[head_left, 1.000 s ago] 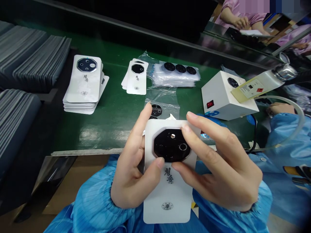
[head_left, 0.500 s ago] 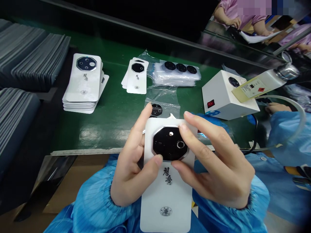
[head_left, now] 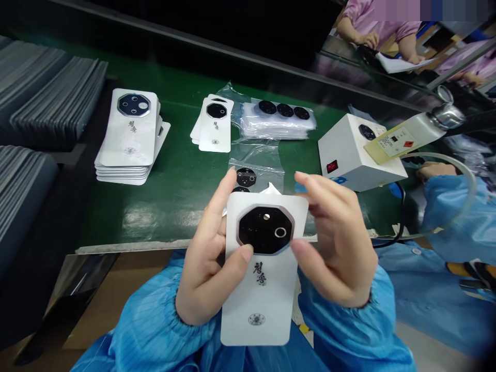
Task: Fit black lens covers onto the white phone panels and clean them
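Both my hands hold up a white printed card (head_left: 258, 305) above the green bench. A black octagonal camera lens piece (head_left: 265, 230) with a metal rim sits on its upper part. My left hand (head_left: 205, 258) grips the card's left side, its thumb resting just below the lens piece. My right hand (head_left: 337, 248) holds the right edge, its thumb near the lens piece's lower right corner. Just beyond the card lies a clear plastic bag (head_left: 256, 168) with black lens pieces inside, partly hidden by the card.
Further along the green bench lie a stack of similar cards (head_left: 129, 134), a smaller stack (head_left: 215, 126) and a bagged pile of lens pieces (head_left: 277, 120). A white box with a red switch (head_left: 349, 150) stands right, near a co-worker's hand (head_left: 432, 170). Grey stacked trays (head_left: 50, 88) fill the left.
My right fingers have lifted off the lens piece and drawn back to the card's right edge. The card has shifted slightly up and to the left.
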The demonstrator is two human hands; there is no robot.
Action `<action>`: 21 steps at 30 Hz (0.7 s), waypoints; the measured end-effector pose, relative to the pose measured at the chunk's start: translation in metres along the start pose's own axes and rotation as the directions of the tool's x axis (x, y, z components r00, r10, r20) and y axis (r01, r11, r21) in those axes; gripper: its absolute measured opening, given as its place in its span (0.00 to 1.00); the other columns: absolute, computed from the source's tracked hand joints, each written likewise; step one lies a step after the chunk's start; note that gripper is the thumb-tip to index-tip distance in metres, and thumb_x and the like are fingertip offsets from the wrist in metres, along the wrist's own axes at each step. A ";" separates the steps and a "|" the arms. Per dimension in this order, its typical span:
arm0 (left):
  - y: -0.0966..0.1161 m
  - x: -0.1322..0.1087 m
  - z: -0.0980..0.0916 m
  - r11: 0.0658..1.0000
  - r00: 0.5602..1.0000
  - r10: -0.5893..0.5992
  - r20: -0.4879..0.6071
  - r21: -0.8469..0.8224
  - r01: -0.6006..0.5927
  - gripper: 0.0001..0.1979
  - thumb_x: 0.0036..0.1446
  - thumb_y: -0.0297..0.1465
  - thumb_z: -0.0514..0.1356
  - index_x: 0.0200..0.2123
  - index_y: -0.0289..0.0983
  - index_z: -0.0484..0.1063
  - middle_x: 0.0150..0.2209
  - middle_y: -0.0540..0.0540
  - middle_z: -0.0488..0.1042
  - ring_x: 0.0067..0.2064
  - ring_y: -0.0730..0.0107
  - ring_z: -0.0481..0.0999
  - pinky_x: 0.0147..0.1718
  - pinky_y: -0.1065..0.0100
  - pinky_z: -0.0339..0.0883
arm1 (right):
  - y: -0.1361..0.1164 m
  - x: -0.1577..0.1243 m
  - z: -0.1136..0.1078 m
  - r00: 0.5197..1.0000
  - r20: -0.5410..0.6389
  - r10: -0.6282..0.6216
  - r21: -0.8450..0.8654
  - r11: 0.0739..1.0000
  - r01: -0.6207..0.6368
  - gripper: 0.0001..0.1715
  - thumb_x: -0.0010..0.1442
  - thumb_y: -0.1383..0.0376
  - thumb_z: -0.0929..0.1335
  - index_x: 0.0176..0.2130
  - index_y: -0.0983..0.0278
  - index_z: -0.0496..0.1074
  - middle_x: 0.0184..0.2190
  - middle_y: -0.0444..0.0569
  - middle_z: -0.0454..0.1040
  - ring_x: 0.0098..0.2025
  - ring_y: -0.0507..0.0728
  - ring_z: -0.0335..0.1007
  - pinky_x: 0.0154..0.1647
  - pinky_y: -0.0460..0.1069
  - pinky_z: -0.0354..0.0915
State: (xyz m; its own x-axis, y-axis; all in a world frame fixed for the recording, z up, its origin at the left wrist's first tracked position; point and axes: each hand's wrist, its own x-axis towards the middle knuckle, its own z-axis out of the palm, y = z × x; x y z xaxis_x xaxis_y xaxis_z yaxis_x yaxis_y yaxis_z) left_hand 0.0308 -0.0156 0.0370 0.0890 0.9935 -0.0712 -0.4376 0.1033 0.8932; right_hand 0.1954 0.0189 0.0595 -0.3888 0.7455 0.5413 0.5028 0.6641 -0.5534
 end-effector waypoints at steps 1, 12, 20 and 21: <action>-0.001 0.000 -0.001 1.000 1.000 -0.005 0.003 0.013 0.005 0.33 0.57 0.29 0.58 0.60 0.63 0.51 0.34 0.56 0.77 0.28 0.72 0.77 0.25 0.73 0.72 | 0.003 0.000 0.002 0.996 -0.011 0.086 0.133 0.988 -0.084 0.25 0.58 0.68 0.64 0.55 0.66 0.62 0.51 0.56 0.66 0.49 0.60 0.67 0.43 0.54 0.70; -0.009 0.002 -0.004 0.992 0.999 -0.039 0.010 0.123 0.037 0.30 0.57 0.32 0.59 0.59 0.55 0.52 0.30 0.53 0.75 0.20 0.75 0.69 0.19 0.74 0.64 | 0.015 0.004 0.017 0.947 0.124 0.297 0.502 0.805 -0.318 0.10 0.58 0.64 0.66 0.26 0.64 0.64 0.22 0.40 0.62 0.24 0.47 0.56 0.22 0.44 0.54; -0.017 0.009 -0.019 0.954 0.992 -0.092 0.090 0.294 0.062 0.12 0.57 0.38 0.57 0.26 0.37 0.72 0.19 0.50 0.67 0.22 0.72 0.65 0.20 0.71 0.58 | 0.020 -0.001 0.027 0.917 0.127 0.378 0.595 0.711 -0.375 0.11 0.58 0.62 0.66 0.26 0.64 0.63 0.22 0.39 0.60 0.23 0.46 0.54 0.22 0.42 0.54; -0.017 0.008 -0.020 0.955 0.993 -0.095 0.073 0.287 0.071 0.13 0.57 0.39 0.57 0.25 0.37 0.71 0.19 0.51 0.66 0.22 0.72 0.64 0.20 0.71 0.57 | 0.020 -0.002 0.027 0.917 0.146 0.372 0.613 0.694 -0.379 0.11 0.58 0.62 0.66 0.27 0.64 0.63 0.22 0.39 0.60 0.23 0.46 0.54 0.21 0.41 0.54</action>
State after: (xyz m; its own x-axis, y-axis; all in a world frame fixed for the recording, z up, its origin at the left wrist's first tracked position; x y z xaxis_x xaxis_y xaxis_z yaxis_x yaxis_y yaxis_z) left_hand 0.0218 -0.0082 0.0122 0.1951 0.9730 -0.1235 -0.1554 0.1550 0.9756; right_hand 0.1857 0.0322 0.0303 -0.2823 0.9386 0.1982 0.0228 0.2131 -0.9768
